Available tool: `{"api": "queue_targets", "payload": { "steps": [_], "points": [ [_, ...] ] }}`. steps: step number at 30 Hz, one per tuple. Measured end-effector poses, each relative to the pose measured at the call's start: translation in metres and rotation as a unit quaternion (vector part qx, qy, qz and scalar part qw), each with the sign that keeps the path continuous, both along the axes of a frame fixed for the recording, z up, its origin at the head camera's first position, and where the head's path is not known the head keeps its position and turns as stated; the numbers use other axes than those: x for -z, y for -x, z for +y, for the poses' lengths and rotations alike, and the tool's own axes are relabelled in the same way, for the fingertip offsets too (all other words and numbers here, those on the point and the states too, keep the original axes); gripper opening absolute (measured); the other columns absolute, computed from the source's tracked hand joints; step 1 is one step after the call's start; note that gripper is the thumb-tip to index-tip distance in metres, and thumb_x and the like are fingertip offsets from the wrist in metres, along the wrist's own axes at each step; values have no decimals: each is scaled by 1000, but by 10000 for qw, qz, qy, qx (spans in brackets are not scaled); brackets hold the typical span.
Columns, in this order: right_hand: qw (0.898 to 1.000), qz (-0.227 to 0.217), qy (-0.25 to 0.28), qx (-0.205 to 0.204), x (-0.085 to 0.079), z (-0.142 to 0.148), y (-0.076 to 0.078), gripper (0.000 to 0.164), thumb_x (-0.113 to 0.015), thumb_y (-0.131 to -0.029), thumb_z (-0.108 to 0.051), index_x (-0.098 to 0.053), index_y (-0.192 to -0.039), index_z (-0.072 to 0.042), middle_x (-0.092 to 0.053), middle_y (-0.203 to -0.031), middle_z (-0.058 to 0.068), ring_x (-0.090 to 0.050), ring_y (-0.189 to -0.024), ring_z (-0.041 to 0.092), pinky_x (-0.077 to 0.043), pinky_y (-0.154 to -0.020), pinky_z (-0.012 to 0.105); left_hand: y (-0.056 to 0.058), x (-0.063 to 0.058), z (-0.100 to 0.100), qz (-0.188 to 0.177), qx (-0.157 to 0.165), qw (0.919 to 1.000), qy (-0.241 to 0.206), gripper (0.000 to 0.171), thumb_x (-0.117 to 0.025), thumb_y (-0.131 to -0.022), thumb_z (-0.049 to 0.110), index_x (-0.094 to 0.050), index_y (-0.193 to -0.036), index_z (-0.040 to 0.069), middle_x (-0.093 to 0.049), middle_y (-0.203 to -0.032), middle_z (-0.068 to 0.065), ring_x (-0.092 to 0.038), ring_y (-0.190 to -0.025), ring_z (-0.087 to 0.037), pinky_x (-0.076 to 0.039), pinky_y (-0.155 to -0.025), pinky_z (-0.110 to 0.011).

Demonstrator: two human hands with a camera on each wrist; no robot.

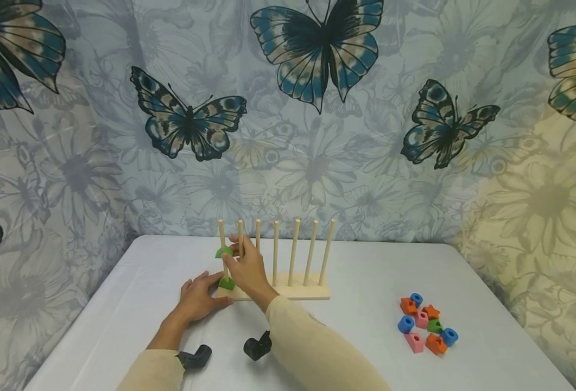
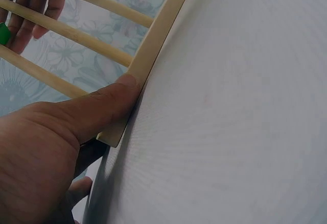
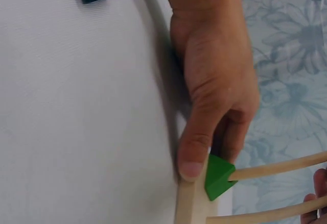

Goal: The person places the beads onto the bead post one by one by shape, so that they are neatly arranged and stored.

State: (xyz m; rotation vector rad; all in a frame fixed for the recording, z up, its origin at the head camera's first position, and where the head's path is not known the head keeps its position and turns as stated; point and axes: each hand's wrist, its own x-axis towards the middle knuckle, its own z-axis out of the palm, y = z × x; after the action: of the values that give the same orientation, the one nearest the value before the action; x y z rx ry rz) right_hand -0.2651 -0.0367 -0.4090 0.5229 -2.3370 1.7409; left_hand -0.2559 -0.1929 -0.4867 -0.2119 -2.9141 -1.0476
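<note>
A wooden peg stand [image 1: 299, 293] with a row of upright pegs stands on the table. My left hand [image 1: 200, 297] grips its left end, the thumb along the front edge in the left wrist view. At the foot of the leftmost peg sits a green block [image 1: 226, 284], also visible as a notched green block [image 3: 219, 178] in the right wrist view. Higher on that same peg, my right hand [image 1: 248, 271] pinches a second green block [image 1: 224, 252] between thumb and fingers, with peg showing above and below it. The right hand's fingers partly pass behind the neighbouring peg.
To the right on the white table [image 1: 366, 271] lies a loose group of blocks: blue cylinders [image 1: 449, 336], orange pieces [image 1: 436, 344], pink pieces [image 1: 415, 342] and a green block [image 1: 435, 326]. A butterfly-printed cloth [image 1: 317, 163] hangs behind the table.
</note>
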Motion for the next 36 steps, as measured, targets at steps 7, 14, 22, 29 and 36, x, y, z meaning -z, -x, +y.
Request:
{"api": "queue_targets", "payload": {
  "steps": [7, 14, 22, 29, 36],
  "points": [
    [9999, -54, -78, 126, 12, 0, -2, 30, -64, -92, -12, -57, -122, -8, -62, -101, -3, -59, -100, 15, -48, -90, 35, -2, 0, 0, 55, 57, 10000, 2, 77, -83, -74, 40, -54, -137, 5, -50, -139, -16, -27, -137, -42, -3, -108, -62],
    [9994, -174, -200, 211, 22, -1, -3, 31, -65, -92, -12, -58, -121, -5, -63, -97, -5, -59, -99, 15, -47, -91, 36, -2, 1, -1, 80, 61, 9999, -6, 77, -82, -74, 40, -53, -138, 6, -50, -140, -15, -26, -137, -42, -1, -108, -62],
    [9979, -317, -390, 410, 31, -2, -5, 29, -67, -90, -10, -60, -117, -3, -64, -96, -4, -60, -97, 18, -49, -87, 38, -4, 1, -1, 94, 92, 9999, -32, 78, -81, -75, 42, -52, -138, 6, -52, -138, -15, -27, -137, -43, -3, -108, -62],
    [9964, -520, -482, 469, 36, -2, -5, 29, -68, -89, -9, -61, -116, -4, -64, -97, -3, -61, -96, 19, -50, -85, 37, -2, 3, -2, 101, 51, 9999, 0, 77, -81, -76, 43, -54, -136, 4, -54, -136, -16, -28, -137, -42, -3, -109, -61],
    [9947, -677, -556, 539, 45, -2, -4, 29, -69, -89, -8, -61, -116, -2, -65, -96, -1, -62, -93, 18, -51, -83, 35, -1, 4, -2, 160, 68, 9998, -6, 75, -82, -75, 43, -56, -134, 5, -53, -136, -17, -29, -136, -42, -3, -109, -61]
  ]
}}
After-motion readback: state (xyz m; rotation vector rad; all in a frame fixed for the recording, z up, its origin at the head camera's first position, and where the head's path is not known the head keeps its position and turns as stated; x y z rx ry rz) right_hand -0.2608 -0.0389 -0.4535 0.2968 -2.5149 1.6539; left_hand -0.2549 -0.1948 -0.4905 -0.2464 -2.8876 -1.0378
